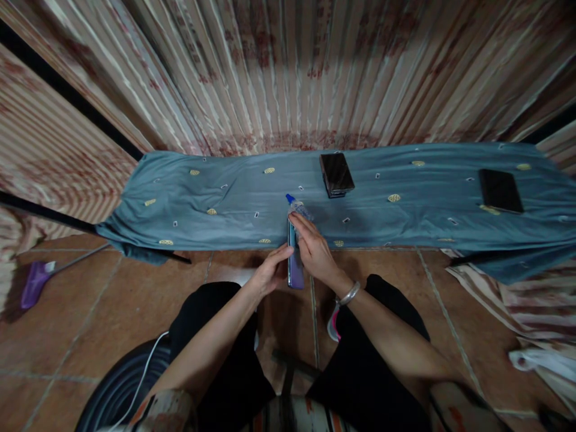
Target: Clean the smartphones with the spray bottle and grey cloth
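Observation:
In front of my knees, a smartphone (295, 270) with a bluish-purple back stands nearly edge-on to me. My left hand (273, 268) grips it along its left side. Across its upper right part lies my right hand (316, 247), fingers closed together over a crumpled, light-coloured patterned cloth (302, 210). A bright blue tip (290, 198) sticks out beyond the fingers; whether it belongs to the cloth cannot be made out. The right palm hides part of the phone's back.
A teal patterned cloth covers the long narrow table (234, 198). On it lie a stack of dark phone-like devices (336, 174) and a black flat device (500, 191) at right. Striped curtains (288, 72) hang behind. A purple broom (36, 285) and a dark coiled hose (112, 390) are on the tiled floor.

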`<move>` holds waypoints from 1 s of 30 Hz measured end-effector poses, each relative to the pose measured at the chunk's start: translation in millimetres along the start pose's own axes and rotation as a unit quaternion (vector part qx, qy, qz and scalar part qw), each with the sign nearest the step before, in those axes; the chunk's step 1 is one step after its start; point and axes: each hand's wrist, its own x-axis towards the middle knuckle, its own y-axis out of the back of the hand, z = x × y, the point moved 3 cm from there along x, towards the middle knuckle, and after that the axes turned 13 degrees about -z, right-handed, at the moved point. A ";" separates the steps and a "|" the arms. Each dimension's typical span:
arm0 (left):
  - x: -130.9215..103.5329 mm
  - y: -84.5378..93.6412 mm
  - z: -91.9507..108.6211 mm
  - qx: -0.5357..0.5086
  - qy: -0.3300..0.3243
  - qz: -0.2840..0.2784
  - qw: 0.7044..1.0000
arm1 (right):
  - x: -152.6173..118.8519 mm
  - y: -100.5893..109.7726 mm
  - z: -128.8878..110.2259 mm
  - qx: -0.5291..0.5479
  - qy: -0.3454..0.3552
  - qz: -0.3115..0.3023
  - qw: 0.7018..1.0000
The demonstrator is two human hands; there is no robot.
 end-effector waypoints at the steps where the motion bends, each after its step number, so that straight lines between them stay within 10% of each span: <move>1: -0.3 -0.8 0.7 0.000 -0.001 -0.002 1.000 | 0.5 -0.4 2.2 0.002 -0.002 0.001 1.000; 16: 3.0 0.7 17.5 -0.062 -0.037 0.099 0.992 | -0.6 -14.9 20.9 0.054 -0.067 -0.051 0.995; 30: 11.8 11.1 14.1 -0.024 -0.066 0.017 0.997 | -2.1 -9.5 -10.0 0.069 0.029 -0.079 0.994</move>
